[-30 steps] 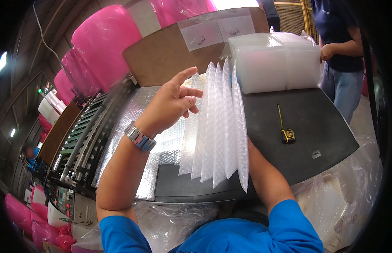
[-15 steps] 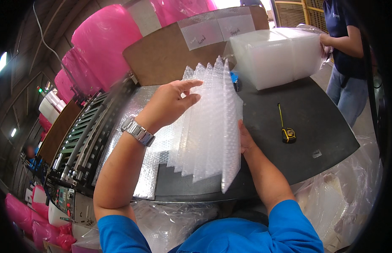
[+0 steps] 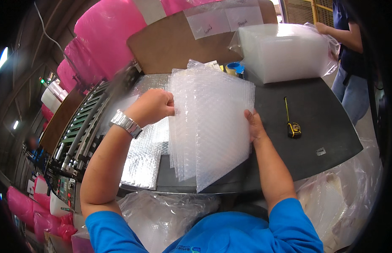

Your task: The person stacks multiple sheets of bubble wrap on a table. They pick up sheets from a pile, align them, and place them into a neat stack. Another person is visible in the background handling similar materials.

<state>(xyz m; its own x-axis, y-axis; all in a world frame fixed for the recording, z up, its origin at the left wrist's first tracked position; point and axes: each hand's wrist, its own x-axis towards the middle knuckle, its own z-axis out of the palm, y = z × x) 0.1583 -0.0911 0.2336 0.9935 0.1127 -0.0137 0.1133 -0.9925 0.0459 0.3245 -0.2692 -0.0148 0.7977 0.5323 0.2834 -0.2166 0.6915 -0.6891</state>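
Observation:
Between my hands stands a fanned stack of clear bubble wrap sheets (image 3: 223,122), tilted over the dark table. My left hand (image 3: 156,106), below a metal wristwatch, pinches the left edge of the stack. My right hand (image 3: 256,125) grips its right edge, thumb on the front face and the other fingers mostly hidden behind. Under and left of the stack lies silvery bubble sheeting (image 3: 141,168). Just behind the stack sits a roll of tape (image 3: 232,69) beside a blue item.
A yellow and black tape measure (image 3: 294,130) lies partly drawn out on the black table (image 3: 272,168). At the far right a person (image 3: 348,55) handles a large wrapped bundle (image 3: 286,55). A roller machine (image 3: 80,126) borders the left side; a brown board (image 3: 170,46) stands behind.
My left hand has moved left and down, from pointing over the sheet edges to pinching the left edge. The stack has turned its broad face toward me. The wrapped bundle has shifted slightly.

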